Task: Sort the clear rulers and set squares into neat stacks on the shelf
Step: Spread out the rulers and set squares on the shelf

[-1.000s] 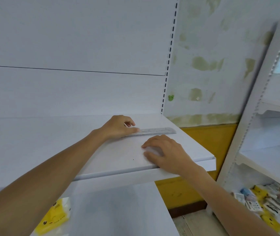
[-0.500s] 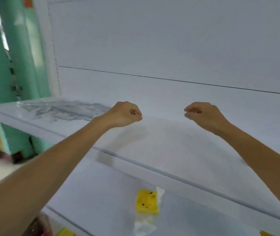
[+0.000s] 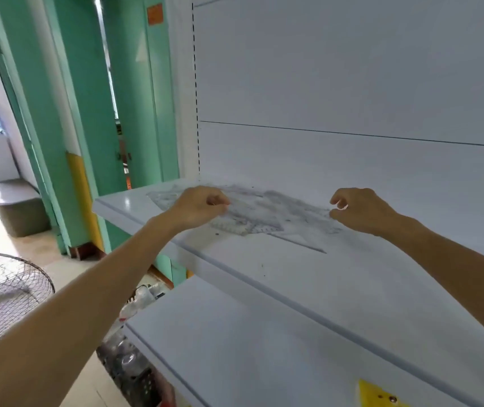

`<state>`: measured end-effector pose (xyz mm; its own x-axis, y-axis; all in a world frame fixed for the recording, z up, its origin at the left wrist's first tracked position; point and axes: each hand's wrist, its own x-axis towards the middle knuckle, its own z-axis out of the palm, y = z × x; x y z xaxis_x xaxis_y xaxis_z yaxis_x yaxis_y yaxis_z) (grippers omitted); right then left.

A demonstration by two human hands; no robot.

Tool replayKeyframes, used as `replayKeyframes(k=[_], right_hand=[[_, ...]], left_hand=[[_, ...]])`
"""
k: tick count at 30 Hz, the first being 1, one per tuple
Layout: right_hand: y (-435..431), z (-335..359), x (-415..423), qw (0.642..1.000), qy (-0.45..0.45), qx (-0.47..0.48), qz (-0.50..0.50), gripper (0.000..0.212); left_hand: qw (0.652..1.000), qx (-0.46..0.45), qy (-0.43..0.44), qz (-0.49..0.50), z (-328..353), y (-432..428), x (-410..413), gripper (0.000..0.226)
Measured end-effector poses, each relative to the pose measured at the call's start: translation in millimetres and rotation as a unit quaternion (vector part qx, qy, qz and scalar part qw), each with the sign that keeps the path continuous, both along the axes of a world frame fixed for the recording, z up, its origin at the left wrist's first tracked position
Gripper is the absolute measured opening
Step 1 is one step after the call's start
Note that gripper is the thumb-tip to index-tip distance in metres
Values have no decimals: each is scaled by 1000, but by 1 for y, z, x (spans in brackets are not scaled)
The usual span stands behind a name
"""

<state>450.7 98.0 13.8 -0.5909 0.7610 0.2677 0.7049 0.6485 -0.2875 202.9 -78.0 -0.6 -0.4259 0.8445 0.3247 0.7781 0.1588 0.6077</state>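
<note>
Left hand (image 3: 199, 205) was in first, knuckles up and fingers curled under, thumb and forefinger tips drawn together right over the heap. With plastic that clear I could not tell whether an edge was pinched between them or nothing at all. Directly beneath that hand and running away to its right lay the pile of clear rulers and set squares (image 3: 264, 210), a jumbled overlapping scatter rather than a stack, flat on the shelf (image 3: 293, 277). Its long axis ran across between the two hands, roughly along the length of the shelf. Right hand (image 3: 361, 211) sat at the far right end of the spread, fingers hooked and thumb close to the forefinger. It was just beside the last pieces, and again I could not tell if it gripped one. So the work lay inward of both hands, and the left was the nearer, already on top of it. Nearer the person than the left hand's fingers a marked ruler (image 3: 234, 227) poked out of the heap, and right of that a large set square (image 3: 299, 239) pointed a sharp corner toward the front lip. My read was that sorting had barely begun. Beyond the left forearm stood a wire fan guard (image 3: 5, 289), well apart.
</note>
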Motion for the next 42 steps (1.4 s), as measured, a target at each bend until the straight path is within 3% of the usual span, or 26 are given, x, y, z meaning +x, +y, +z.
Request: replayKeyframes(k=[11, 17, 21, 24, 27, 30, 34, 38, 42], right_hand=[[39, -27, -101, 997, 8, -40, -67, 35], [25, -25, -152, 997, 68, 7, 34, 29], [17, -28, -189, 997, 16, 10, 80, 35], [20, -30, -205, 996, -10, -1, 93, 38], [21, -32, -214, 993, 34, 29, 113, 27], [14, -33, -223, 986, 50, 30, 159, 13], [3, -37, -234, 978, 19, 37, 205, 14], [-9, -37, -236, 975, 9, 128, 180, 15], [-41, -42, -242, 953, 1, 133, 274, 17]], left_hand=[[996, -16, 87, 34, -22, 31, -161, 26], [991, -64, 116, 4, -33, 41, -204, 31], [989, -83, 121, 5, -39, 43, -220, 37], [990, -44, 132, -19, -42, 37, -229, 38], [990, 8, 140, -14, -38, 30, -238, 27], [993, 0, 97, -62, -34, 24, -237, 14], [989, -30, 83, -115, -36, 22, -227, 21], [988, -45, 104, -101, -36, 18, -222, 36], [986, -103, 118, -60, -37, 10, -225, 54]])
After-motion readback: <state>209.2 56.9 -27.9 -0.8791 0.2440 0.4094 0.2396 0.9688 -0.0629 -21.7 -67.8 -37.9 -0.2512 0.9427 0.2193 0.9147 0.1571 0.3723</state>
